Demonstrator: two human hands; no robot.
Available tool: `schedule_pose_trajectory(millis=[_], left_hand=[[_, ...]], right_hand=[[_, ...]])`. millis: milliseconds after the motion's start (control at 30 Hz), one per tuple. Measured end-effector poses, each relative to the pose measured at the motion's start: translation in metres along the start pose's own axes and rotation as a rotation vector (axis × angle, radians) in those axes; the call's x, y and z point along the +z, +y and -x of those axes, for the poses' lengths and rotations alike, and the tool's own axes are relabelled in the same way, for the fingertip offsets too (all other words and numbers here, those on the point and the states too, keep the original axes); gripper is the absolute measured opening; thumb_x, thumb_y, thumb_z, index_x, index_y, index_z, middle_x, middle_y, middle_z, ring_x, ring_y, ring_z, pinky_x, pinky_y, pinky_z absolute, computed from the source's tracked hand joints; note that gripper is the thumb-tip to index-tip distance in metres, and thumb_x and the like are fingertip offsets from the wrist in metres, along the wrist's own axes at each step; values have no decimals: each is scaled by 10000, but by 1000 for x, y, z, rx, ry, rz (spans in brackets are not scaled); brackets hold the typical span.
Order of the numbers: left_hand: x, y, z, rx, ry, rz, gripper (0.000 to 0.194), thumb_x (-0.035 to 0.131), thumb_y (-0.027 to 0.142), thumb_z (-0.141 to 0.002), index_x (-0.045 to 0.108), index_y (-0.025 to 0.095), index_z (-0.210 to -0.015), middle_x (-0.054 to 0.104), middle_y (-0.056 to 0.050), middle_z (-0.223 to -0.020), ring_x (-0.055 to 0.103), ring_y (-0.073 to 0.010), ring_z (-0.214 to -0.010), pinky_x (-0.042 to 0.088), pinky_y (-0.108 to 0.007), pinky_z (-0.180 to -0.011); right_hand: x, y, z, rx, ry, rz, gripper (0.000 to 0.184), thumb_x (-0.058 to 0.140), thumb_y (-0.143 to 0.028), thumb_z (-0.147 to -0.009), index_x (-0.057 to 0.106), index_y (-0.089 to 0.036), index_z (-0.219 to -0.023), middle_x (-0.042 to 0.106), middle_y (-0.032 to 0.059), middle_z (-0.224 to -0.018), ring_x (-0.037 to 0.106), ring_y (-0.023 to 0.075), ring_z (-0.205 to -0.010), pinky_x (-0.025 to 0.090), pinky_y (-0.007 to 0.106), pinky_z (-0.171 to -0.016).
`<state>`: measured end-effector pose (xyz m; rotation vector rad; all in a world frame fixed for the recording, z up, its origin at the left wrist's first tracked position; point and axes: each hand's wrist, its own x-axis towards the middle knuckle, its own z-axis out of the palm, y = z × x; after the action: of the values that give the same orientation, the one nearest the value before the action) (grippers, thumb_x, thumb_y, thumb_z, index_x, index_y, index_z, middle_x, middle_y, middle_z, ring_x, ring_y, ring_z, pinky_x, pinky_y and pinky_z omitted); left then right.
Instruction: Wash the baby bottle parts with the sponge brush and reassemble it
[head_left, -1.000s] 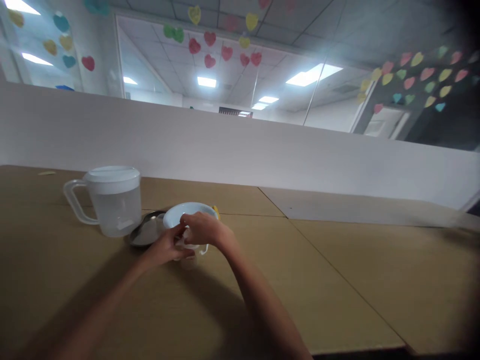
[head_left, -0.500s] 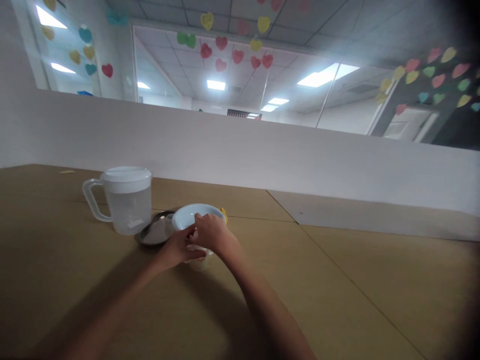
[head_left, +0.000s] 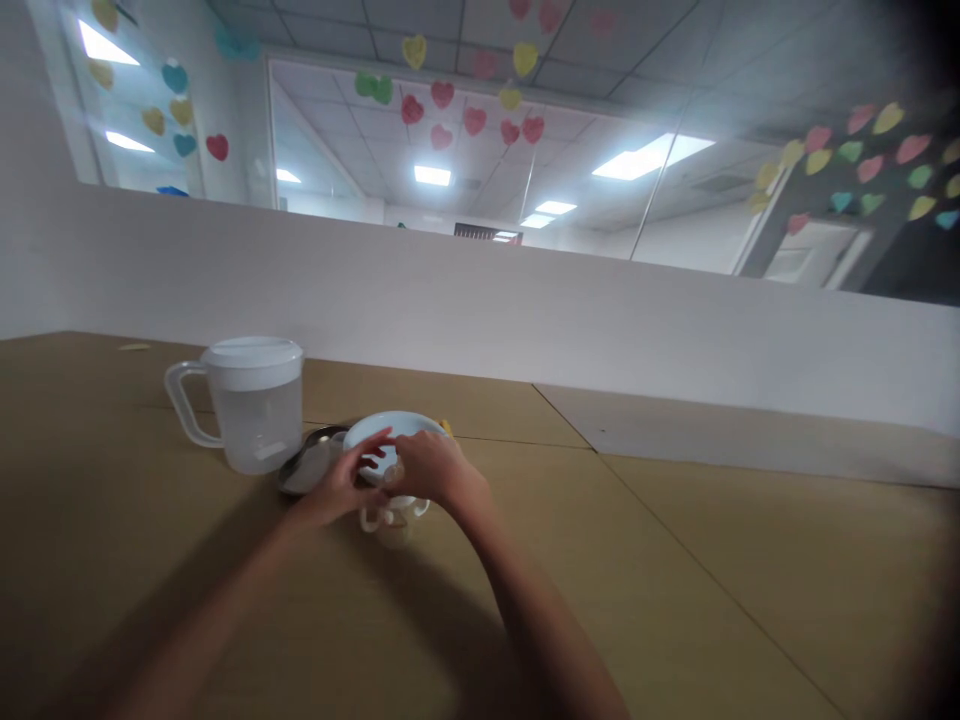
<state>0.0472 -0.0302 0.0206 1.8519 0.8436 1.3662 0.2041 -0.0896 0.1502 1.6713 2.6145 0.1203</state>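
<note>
Saw left hand (head_left: 345, 488) with thumb and fingers apart, before near side of white bowl (head_left: 397, 423); saw right hand (head_left: 431, 468) close beside it with curled fingers, but could not tell whether clamped on anything; spotted small clear vessel (head_left: 397, 533) just below both hands, partly covered by them; noted metal dish (head_left: 287, 476) just left of left hand, lidded pitcher (head_left: 262, 420) beyond dish, yellow item (head_left: 447, 427) behind right hand.

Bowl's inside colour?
Pale blue inside the bowl; shows best in the head view.
</note>
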Motion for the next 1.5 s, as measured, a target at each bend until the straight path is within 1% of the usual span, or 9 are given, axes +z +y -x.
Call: schedule_pose_trajectory(millis=[133,167,333,533,733,933,1133,1300,1500], left_hand=[[-34,-19,-12,-58,534,-123,485,503,551,-815,638,153,-1057,672,-112,-1047,618,-225,-930,489,-385,-851],[-41,-26,-13,-47,569,-260,443,491,516,-828,647,155,-1030,678,-109,-1018,622,-233,-928,484,-402,-870],[-54,-64,-8,-36,330,-834,354,455,263,-860,614,165,-1161,634,-124,-1186,574,-254,-1117,417,-421,-995],[-51,-70,0,-144,146,-1115,417,489,279,-879,545,168,-1277,617,-151,-1230,564,-290,-1126,398,-436,-981],[-47,-54,2,-205,142,-1246,448,488,354,-884,520,257,-1320,605,-128,-1247,556,-347,-1064,427,-465,-840],[-47,-36,2,-264,253,-1248,317,516,280,-863,600,138,-1134,651,-158,-1059,574,-322,-1023,431,-447,-849],[-39,8,0,243,725,-896,389,482,348,-907,502,134,-1231,567,-159,-1199,542,-265,-1115,436,-405,-956],[-3,33,9,565,532,-708,386,520,289,-898,476,202,-1272,579,-115,-1256,546,-239,-1166,432,-395,-1013],[21,28,16,499,359,-574,526,517,333,-904,345,196,-1381,590,-143,-1255,611,-235,-1066,503,-386,-925]], right_hand=[[-12,10,9,33,62,-34,552,650,-547,-778,613,-157,-1167,682,148,-1115,649,282,-1021,509,340,-784],[-13,13,10,40,77,-47,541,644,-537,-788,609,-156,-1171,681,148,-1115,650,285,-1020,507,345,-783],[-13,24,11,49,86,-103,520,671,-499,-782,609,-165,-1175,679,133,-1125,642,295,-1031,501,362,-793],[-13,28,11,36,85,-108,488,661,-492,-795,615,-177,-1165,677,121,-1130,637,284,-1037,493,349,-791],[-13,32,9,60,89,-114,481,660,-492,-793,621,-180,-1157,681,120,-1123,640,272,-1025,491,330,-778],[-14,38,10,80,88,-119,467,657,-493,-797,625,-190,-1150,688,115,-1093,646,255,-1002,486,316,-770],[-16,40,11,86,219,-197,407,654,-401,-822,614,-172,-1156,701,104,-1031,652,238,-948,476,318,-761],[-15,33,7,-195,280,-400,628,735,-255,-746,480,-195,-1318,609,97,-1257,610,199,-1060,461,311,-885],[-11,27,7,-340,209,-376,699,682,-111,-744,394,-171,-1378,542,119,-1347,529,209,-1200,403,324,-995]])
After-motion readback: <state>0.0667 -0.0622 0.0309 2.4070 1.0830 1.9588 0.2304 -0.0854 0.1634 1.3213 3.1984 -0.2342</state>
